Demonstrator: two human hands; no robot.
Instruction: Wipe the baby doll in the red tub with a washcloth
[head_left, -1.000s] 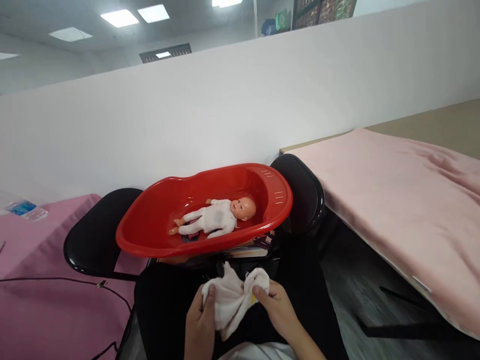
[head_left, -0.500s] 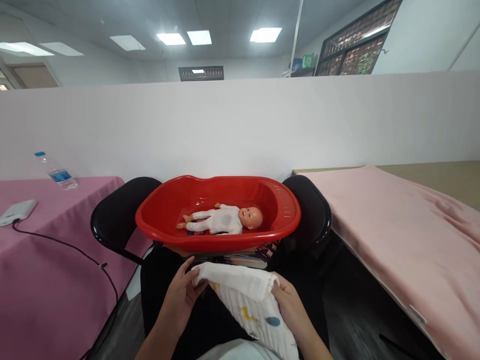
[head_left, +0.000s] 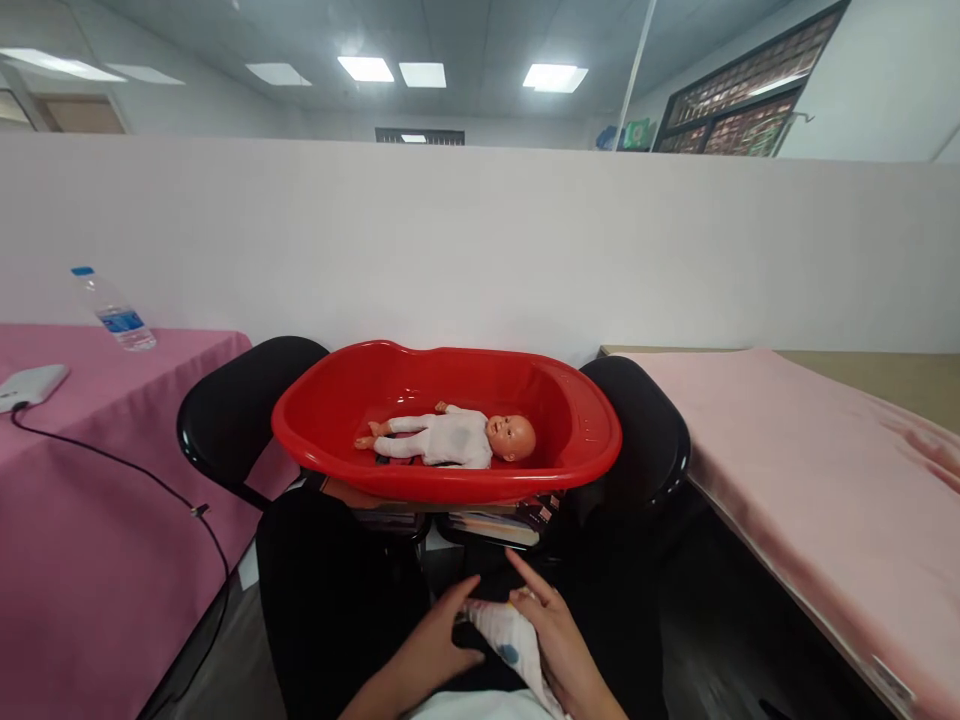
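Note:
A baby doll [head_left: 456,439] in a white suit lies on its back in a red plastic tub [head_left: 592,430], head to the right. The tub rests on stacked books [head_left: 491,522] across two black chairs. Low in the view, on my lap, a white patterned cloth [head_left: 508,645] is bunched between my hands. My left hand [head_left: 436,645] lies over its left part with fingers stretched. My right hand [head_left: 553,635] presses on its right side, forefinger pointing up and left. Both hands touch the cloth; I cannot see a firm grip.
A pink-covered table at left holds a water bottle [head_left: 112,310] and a white device [head_left: 30,385] with a black cable [head_left: 150,480]. A pink blanket [head_left: 810,470] covers the table at right. A white partition wall [head_left: 480,240] stands behind the tub.
The cloth was held spread between both hands; now it is bunched low on my lap with both hands drawn close together over it. The camera has tilted up slightly.

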